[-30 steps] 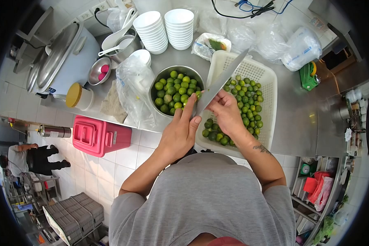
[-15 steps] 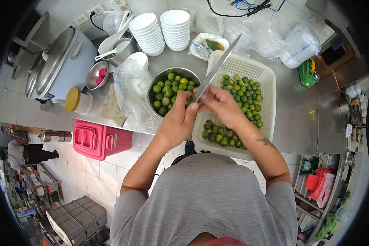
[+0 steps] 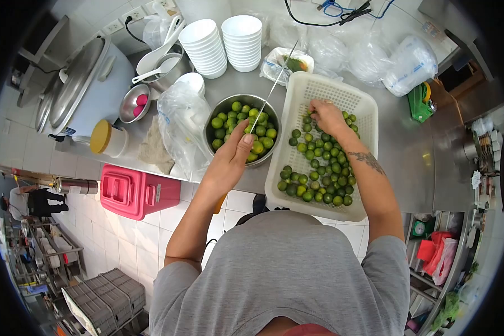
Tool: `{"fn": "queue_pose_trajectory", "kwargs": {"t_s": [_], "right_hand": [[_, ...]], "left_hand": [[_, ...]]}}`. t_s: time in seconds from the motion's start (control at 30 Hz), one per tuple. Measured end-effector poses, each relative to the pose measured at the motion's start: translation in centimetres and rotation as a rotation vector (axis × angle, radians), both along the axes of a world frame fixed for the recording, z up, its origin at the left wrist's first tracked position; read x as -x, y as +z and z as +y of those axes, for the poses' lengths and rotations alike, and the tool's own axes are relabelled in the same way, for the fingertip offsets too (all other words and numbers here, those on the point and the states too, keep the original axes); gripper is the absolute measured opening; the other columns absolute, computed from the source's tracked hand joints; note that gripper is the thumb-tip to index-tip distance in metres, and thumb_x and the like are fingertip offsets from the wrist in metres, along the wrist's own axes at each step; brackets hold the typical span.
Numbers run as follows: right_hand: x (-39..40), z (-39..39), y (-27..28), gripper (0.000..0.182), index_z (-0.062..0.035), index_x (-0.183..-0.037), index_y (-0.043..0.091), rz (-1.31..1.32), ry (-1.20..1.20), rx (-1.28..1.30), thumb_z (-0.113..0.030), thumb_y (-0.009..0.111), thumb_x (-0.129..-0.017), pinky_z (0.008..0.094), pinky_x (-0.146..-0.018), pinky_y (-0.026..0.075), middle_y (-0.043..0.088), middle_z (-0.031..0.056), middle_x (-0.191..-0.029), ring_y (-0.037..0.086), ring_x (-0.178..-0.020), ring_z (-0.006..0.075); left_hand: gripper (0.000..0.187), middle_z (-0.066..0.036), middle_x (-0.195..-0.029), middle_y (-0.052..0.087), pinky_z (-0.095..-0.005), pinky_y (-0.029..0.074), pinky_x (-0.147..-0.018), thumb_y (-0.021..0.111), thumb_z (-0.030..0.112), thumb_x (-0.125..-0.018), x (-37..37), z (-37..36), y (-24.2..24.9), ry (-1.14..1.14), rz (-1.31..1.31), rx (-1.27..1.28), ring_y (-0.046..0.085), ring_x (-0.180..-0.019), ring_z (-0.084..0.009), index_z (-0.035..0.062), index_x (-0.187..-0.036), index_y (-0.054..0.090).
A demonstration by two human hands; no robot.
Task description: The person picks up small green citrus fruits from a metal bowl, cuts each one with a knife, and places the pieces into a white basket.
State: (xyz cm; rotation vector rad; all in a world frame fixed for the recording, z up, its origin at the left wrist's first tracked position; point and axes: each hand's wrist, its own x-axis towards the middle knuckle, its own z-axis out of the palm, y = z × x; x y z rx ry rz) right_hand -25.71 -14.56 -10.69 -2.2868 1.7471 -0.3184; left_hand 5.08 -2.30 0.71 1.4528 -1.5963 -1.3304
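Note:
My left hand [image 3: 228, 155] is closed around the handle end of a knife [image 3: 274, 85]. Its long thin blade points up and away, seen nearly edge-on, over a steel bowl [image 3: 209, 110] of small green limes [image 3: 218, 122]. To the right, my right hand [image 3: 327, 119] reaches down into a white perforated plastic basket [image 3: 366, 115] that holds many loose limes [image 3: 319, 152]. Its fingers are curled in at the limes in the far part of the basket; what they hold, if anything, is hidden.
Stacked white bowls [image 3: 242, 42] and plastic bags [image 3: 182, 129] stand around the steel bowl. On the left are a large lidded pot [image 3: 98, 84] and a yellow-lidded tub [image 3: 100, 137]. A pink bin [image 3: 140, 192] sits below the counter. Another person [image 3: 36, 201] stands far left.
My right hand has left the knife and moved right into the basket. My left hand still holds the knife, whose blade has turned edge-on and swung left. Limes in the basket lie differently.

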Motion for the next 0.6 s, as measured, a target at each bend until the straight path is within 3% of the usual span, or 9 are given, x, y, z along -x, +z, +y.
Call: {"fn": "queue_pose_trajectory", "kwargs": {"t_s": [0.07, 0.17, 0.23, 0.27, 0.37, 0.4, 0.6], "right_hand": [[-0.6, 0.1, 0.8, 0.016, -0.0083, -0.098, 0.057, 0.002, -0.027, -0.047, -0.001, 0.06, -0.084, 0.043, -0.081, 0.051, 0.064, 0.0142, -0.101, 0.061, -0.097, 0.0338], [-0.5, -0.6, -1.1, 0.018, -0.0076, -0.105, 0.061, -0.283, -0.136, -0.012, -0.001, 0.058, -0.088, 0.038, -0.078, 0.051, 0.065, 0.0136, -0.102, 0.063, -0.094, 0.0281], [-1.0, 0.1, 0.5, 0.022, -0.0051, -0.113, 0.061, -0.964, -0.19, -0.244, -0.002, 0.057, -0.091, 0.0354, -0.08, 0.052, 0.065, 0.0128, -0.104, 0.063, -0.096, 0.0242], [-1.4, 0.8, 1.6, 0.024, -0.0039, -0.117, 0.061, -1.301, -0.215, -0.368, -0.003, 0.057, -0.093, 0.0341, -0.081, 0.052, 0.065, 0.0124, -0.106, 0.063, -0.096, 0.0223], [-3.2, 3.3, 5.3, 0.032, -0.0005, -0.127, 0.056, -1.626, -0.166, -0.496, -0.004, 0.056, -0.096, 0.0314, -0.086, 0.052, 0.064, 0.0104, -0.11, 0.062, -0.101, 0.0188], [-3.8, 3.9, 5.9, 0.032, -0.0005, -0.127, 0.056, -1.648, -0.143, -0.504, -0.004, 0.056, -0.095, 0.0311, -0.088, 0.051, 0.064, 0.0107, -0.11, 0.062, -0.101, 0.0193], [-5.7, 6.0, 7.0, 0.034, -0.0005, -0.129, 0.055, -1.692, -0.023, -0.463, -0.004, 0.057, -0.095, 0.0313, -0.091, 0.049, 0.062, 0.0113, -0.117, 0.061, -0.105, 0.0204]], "left_hand": [[0.061, -0.028, -0.135, 0.051, -0.0362, 0.037, -0.105, 0.038, 0.044, -0.103, -0.1, 0.3, 0.2, -0.015, -0.003, 0.014, 0.053, -0.123, -0.0345, 0.0003, -0.146, 0.033], [0.059, -0.027, -0.135, 0.051, -0.0361, 0.038, -0.104, 0.039, 0.042, -0.104, 0.0, 1.0, 0.9, -0.035, 0.028, 0.024, 0.053, -0.122, -0.033, 0.0005, -0.146, 0.034], [0.058, -0.027, -0.135, 0.051, -0.0362, 0.038, -0.103, 0.039, 0.041, -0.104, -0.2, 1.4, 1.1, -0.042, 0.028, 0.041, 0.053, -0.122, -0.0322, 0.0005, -0.145, 0.034], [0.057, -0.023, -0.126, 0.051, -0.0341, 0.039, -0.097, 0.039, 0.041, -0.104, -0.2, 1.7, 1.0, -0.039, 0.027, 0.047, 0.052, -0.113, -0.0283, 0.0017, -0.146, 0.035], [0.055, -0.006, -0.094, 0.049, -0.0255, 0.04, -0.07, 0.04, 0.04, -0.104, 0.0, 2.3, 0.5, -0.036, 0.016, 0.066, 0.046, -0.076, -0.0131, 0.0066, -0.147, 0.036], [0.054, -0.003, -0.086, 0.049, -0.0234, 0.041, -0.063, 0.04, 0.04, -0.104, 0.1, 2.5, 0.4, -0.04, 0.006, 0.072, 0.044, -0.067, -0.0094, 0.0079, -0.147, 0.037], [0.053, -0.004, -0.085, 0.051, -0.0241, 0.041, -0.064, 0.041, 0.038, -0.103, 0.6, 2.3, -2.0, -0.082, -0.074, 0.298, 0.043, -0.069, -0.0098, 0.0096, -0.147, 0.036]]}}
